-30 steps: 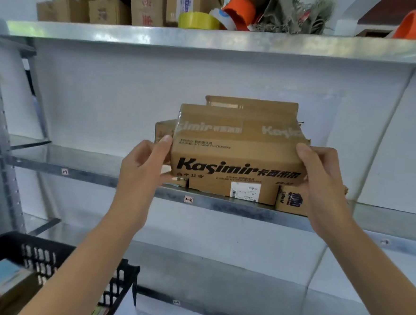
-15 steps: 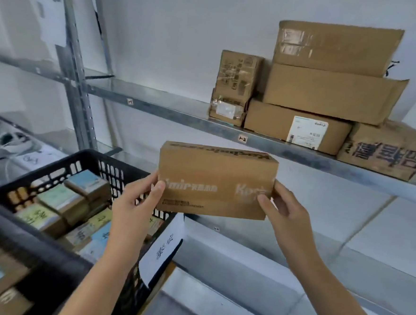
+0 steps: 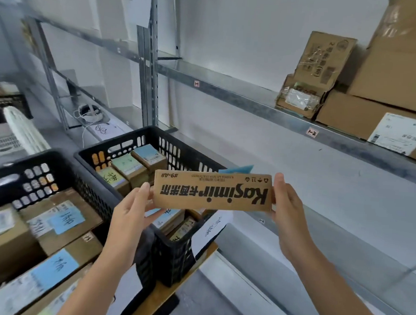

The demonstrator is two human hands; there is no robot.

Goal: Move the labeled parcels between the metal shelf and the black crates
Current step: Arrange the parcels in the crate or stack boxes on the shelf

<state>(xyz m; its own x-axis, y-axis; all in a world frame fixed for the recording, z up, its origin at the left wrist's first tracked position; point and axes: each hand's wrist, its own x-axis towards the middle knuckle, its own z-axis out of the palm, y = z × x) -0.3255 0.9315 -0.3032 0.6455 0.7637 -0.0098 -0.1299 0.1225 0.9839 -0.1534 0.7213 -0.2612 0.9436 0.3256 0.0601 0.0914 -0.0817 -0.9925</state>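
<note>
- Gripping the Kasimir parcel (image 3: 212, 191) by its ends, left hand (image 3: 129, 215) and right hand (image 3: 289, 212) are curling round it
- It is hanging in the air, print inverted, over the black crate (image 3: 170, 253), below the metal shelf (image 3: 231, 90)

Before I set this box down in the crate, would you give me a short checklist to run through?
1. Grip: ok. The left hand and the right hand hold the box by its two ends.
2. Box level: ok. It is held roughly level, with its print upside down.
3. Box over the crate: cannot tell. In this view it overlaps the near corner, and its right end reaches past the rim.
4. Room in the crate: cannot tell. The parcels fill the far part; the spot under the box is hidden.
5. Label: cannot tell. Only a blue corner shows behind the top edge.
</note>
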